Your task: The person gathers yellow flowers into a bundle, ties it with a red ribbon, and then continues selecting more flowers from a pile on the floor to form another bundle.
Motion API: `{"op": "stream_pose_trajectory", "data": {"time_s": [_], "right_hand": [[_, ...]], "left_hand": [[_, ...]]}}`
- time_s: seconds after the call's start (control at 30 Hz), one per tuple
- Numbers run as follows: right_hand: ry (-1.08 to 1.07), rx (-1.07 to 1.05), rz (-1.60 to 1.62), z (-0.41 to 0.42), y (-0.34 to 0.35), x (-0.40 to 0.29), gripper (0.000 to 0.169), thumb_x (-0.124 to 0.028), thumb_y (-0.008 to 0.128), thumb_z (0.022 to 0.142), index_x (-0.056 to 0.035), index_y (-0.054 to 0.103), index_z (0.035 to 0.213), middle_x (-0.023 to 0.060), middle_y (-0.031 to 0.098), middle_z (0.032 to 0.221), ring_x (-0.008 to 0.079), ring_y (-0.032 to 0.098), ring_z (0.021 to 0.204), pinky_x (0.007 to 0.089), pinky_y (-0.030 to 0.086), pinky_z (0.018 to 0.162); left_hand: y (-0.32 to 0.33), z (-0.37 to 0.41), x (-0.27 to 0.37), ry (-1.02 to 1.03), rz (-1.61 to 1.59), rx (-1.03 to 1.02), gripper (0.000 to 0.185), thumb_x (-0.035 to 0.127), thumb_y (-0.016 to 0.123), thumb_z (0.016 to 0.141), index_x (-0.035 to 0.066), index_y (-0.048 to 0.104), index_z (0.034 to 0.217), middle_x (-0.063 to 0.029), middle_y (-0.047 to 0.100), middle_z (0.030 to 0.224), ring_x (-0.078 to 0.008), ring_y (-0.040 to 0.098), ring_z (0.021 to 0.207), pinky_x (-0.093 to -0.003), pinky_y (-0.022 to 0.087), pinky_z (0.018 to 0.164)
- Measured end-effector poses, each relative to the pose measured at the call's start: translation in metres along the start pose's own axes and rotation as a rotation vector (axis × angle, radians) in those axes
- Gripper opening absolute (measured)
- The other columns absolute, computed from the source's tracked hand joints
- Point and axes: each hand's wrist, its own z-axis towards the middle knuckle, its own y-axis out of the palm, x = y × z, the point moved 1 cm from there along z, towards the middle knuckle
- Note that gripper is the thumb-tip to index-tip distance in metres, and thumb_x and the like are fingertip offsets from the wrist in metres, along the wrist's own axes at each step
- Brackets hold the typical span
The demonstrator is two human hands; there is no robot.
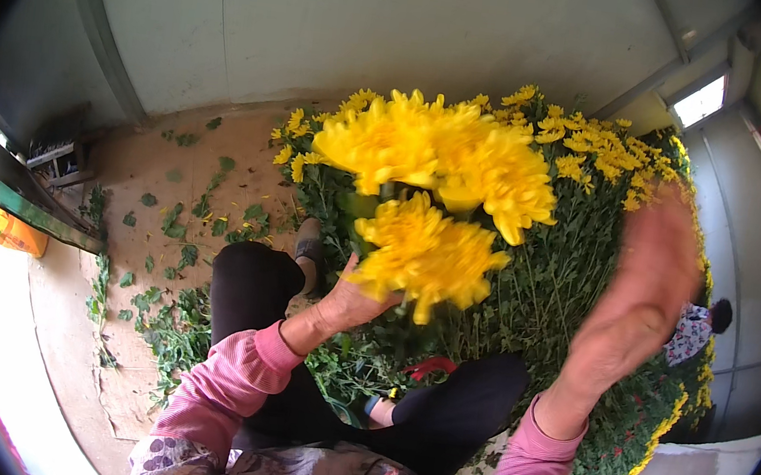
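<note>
My left hand [354, 299] grips a small bunch of yellow chrysanthemums [431, 254], with the blooms raised close to the camera. Leaves and the grip cover most of this bunch's stems. Further right, my right hand [666, 235] is stretched out over a large heap of cut chrysanthemum stems [552, 278]. Motion blurs its fingers, so whether they hold anything is unclear. Yellow flower heads [595, 146] line the heap's far side along the wall.
A curved red object [431, 367] lies among greenery between my legs. Stripped leaves [175, 221] litter the brown floor at left. An orange container [18, 231] is at far left. Another person [689, 336] is beyond the heap at right. A pale panel wall [376, 26] stands ahead.
</note>
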Motion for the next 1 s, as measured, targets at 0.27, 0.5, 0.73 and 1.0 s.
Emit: {"op": "stream_pose_trajectory", "data": {"time_s": [0.27, 0.5, 0.73, 1.0], "right_hand": [[0.222, -0.203, 0.802, -0.025, 0.034, 0.003, 0.086, -0.066, 0.044, 0.089, 0.0006, 0.029, 0.141, 0.0234, 0.043, 0.137, 0.0361, 0.049, 0.122, 0.0481, 0.044, 0.098], [0.100, 0.323, 0.419, -0.027, 0.031, 0.018, 0.043, -0.034, 0.042, 0.098, 0.0035, 0.044, 0.119, 0.0207, 0.053, 0.115, 0.0267, 0.059, 0.094, 0.0383, 0.051, 0.081], [-0.060, 0.074, 0.063, -0.045, 0.046, 0.017, 0.022, -0.013, 0.072, 0.080, -0.0024, 0.065, 0.098, 0.0164, 0.054, 0.110, 0.0278, 0.054, 0.097, 0.0367, 0.045, 0.083], [-0.121, -0.038, -0.159, 0.010, 0.053, -0.001, 0.067, -0.019, 0.083, 0.066, -0.0057, 0.051, 0.123, 0.0205, 0.034, 0.143, 0.0349, 0.035, 0.132, 0.0451, 0.030, 0.106]], "left_hand": [[-0.004, 0.007, 0.011, -0.252, -0.610, 0.074, 0.044, 0.018, 0.063, 0.082, 0.008, 0.055, 0.124, -0.0099, 0.056, 0.126, -0.0299, 0.048, 0.121, -0.0455, 0.036, 0.103], [-0.027, 0.024, 0.017, -0.327, -0.628, 0.042, 0.058, 0.032, 0.069, 0.082, 0.008, 0.051, 0.131, -0.0100, 0.051, 0.133, -0.0338, 0.043, 0.125, -0.0456, 0.031, 0.107], [-0.026, 0.024, 0.022, -0.214, -0.410, 0.123, 0.049, 0.010, 0.069, 0.077, 0.004, 0.054, 0.124, -0.0099, 0.059, 0.119, -0.0290, 0.055, 0.110, -0.0399, 0.041, 0.095], [-0.007, 0.011, 0.014, 0.069, 0.324, 0.016, 0.051, 0.016, 0.067, 0.080, 0.006, 0.052, 0.128, -0.0118, 0.056, 0.126, -0.0308, 0.049, 0.122, -0.0439, 0.036, 0.104]]}}
